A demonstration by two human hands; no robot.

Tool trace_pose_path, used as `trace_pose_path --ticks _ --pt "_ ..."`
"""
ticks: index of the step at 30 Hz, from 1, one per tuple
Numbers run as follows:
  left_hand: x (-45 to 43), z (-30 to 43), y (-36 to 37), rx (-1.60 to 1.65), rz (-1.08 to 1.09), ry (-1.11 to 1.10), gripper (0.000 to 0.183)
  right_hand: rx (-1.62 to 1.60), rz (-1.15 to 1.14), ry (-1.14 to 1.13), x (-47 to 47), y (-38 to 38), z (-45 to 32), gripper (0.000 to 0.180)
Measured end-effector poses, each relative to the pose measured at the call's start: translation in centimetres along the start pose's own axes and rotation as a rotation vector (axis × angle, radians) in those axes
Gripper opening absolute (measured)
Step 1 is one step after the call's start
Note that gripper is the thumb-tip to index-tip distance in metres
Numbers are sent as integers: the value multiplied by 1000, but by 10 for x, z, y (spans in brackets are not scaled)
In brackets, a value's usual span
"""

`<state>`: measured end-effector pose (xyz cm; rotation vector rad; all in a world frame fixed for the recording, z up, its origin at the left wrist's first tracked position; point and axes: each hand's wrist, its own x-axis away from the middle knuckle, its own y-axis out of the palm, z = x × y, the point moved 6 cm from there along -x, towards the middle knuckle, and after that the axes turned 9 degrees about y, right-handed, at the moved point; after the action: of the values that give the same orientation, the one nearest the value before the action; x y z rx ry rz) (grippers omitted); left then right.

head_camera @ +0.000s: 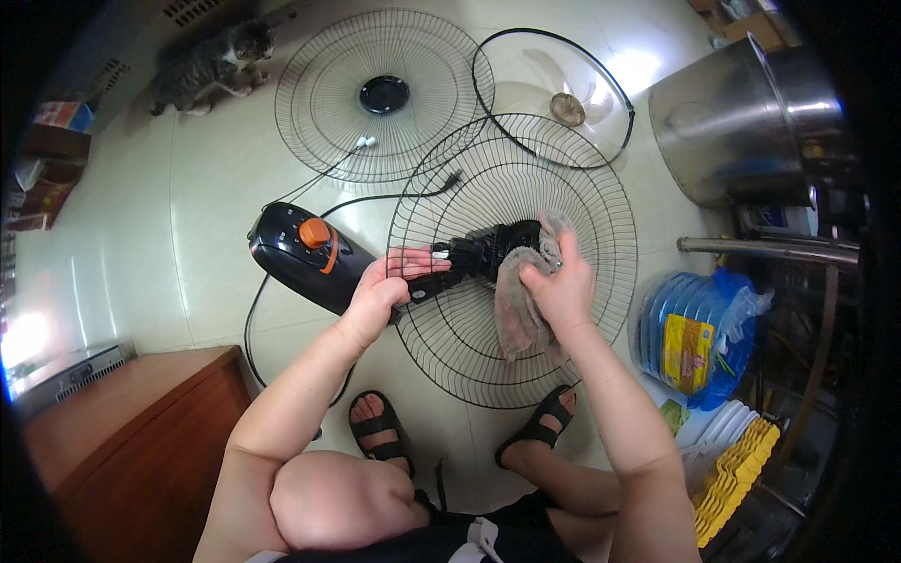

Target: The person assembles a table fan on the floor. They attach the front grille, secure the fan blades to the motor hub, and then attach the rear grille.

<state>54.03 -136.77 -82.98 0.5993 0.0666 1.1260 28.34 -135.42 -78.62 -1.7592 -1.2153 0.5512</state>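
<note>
My left hand [394, 278] is at the left rim of a black wire fan grille [598, 190], its fingers behind the wires and its thumb in front. Beside those fingers is the fan's black motor and neck [486, 250]. My right hand [569, 285] grips a grey cloth [521, 295] bunched against the grille's middle, covering part of the motor. The fan's black control housing [281, 246], with an orange knob [314, 232], extends to the left of my left hand. A power cord [394, 197] runs behind the grille.
A second wire grille [317, 77], a black ring [556, 32] and clear fan blades [598, 98] lie ahead on the tiled floor. A cat [211, 67] is at the upper left. Metal pot [718, 119] and blue-wrapped containers [690, 338] stand right; wooden cabinet [141, 415] left.
</note>
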Motion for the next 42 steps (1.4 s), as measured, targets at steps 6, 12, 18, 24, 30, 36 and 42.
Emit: trace_pose_path --ticks 6,12,18,24,30,36,42 --pt "-3 -2 1 -13 -39 14 70 -51 108 105 10 6 9 67" --pt "-1 -9 -1 17 3 5 67 -79 158 292 11 6 5 59" --pt "-1 -9 2 21 10 -9 64 -74 162 433 10 8 5 62" --pt "-4 -13 -1 54 51 2 52 -289 98 382 19 12 22 59" --pt "-5 -14 -9 116 90 38 52 -669 -59 418 24 -64 28 35" --pt "-4 -2 -17 113 94 14 57 -152 -39 362 5 -215 66 24" --pt "-5 2 -8 70 46 -31 66 454 -455 287 -53 -210 149 43"
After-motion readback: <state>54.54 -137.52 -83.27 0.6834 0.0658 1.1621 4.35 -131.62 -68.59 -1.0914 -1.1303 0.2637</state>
